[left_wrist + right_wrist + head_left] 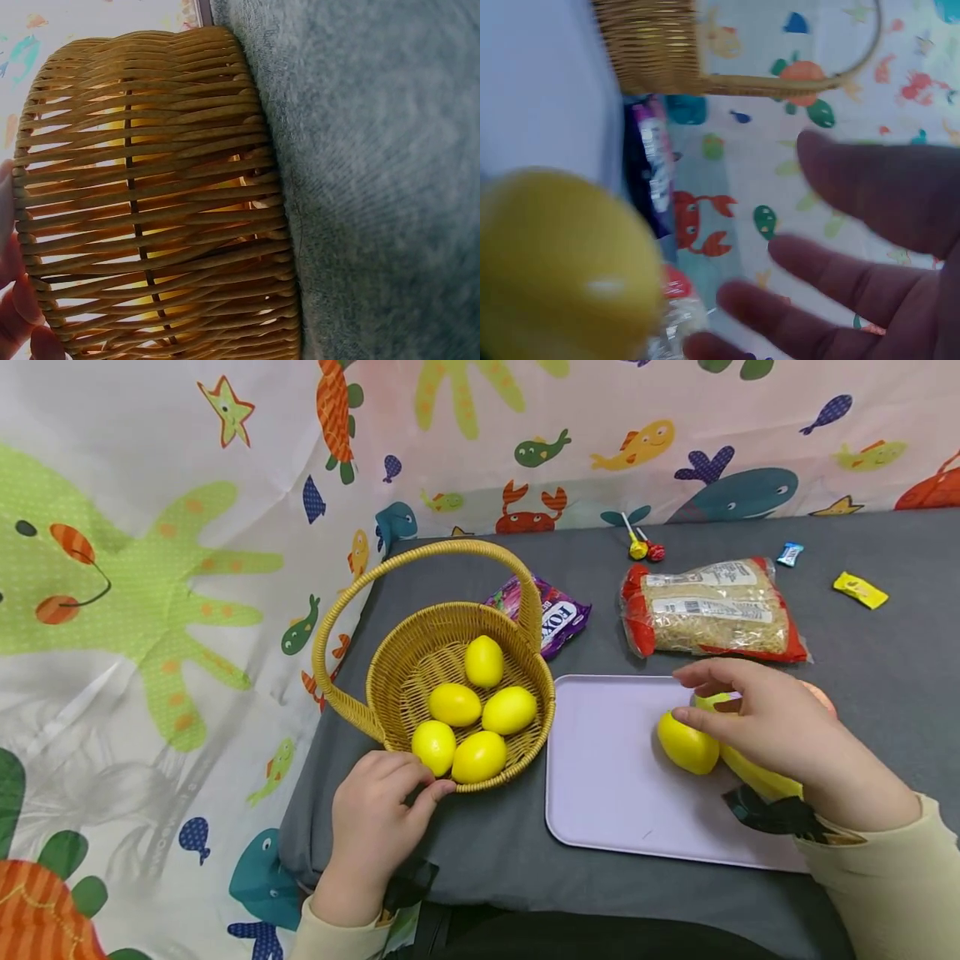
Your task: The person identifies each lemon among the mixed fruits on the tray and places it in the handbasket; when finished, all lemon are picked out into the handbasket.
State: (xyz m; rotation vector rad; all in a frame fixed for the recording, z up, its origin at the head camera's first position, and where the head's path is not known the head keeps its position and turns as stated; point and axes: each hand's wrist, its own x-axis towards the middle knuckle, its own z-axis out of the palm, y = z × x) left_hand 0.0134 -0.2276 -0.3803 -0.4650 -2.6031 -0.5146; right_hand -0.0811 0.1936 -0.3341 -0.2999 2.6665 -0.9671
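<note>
My left hand [386, 818] grips the near rim of a wicker basket [459, 614] with a tall arched handle; its fingertips [26, 300] show at the rim in the left wrist view. Several yellow lemons [483, 662] lie inside the basket. Above the lavender tray [607, 810], my right hand [780, 718] hovers with fingers spread and nothing held. Just under it, a lemon [687, 745] lies on the tray, apart from the fingers in the right wrist view. A long yellow fruit [761, 777] and a yellow-green one [708, 702] are partly hidden by this hand.
Behind the tray lies a clear-and-red bag of noodle-like food [716, 610]. A purple FOX'S candy bag [558, 614] sits behind the basket. Two lollipops [641, 547], a blue wrapped candy [790, 554] and a yellow packet [860, 590] lie farther back. A printed curtain [450, 468] borders the table.
</note>
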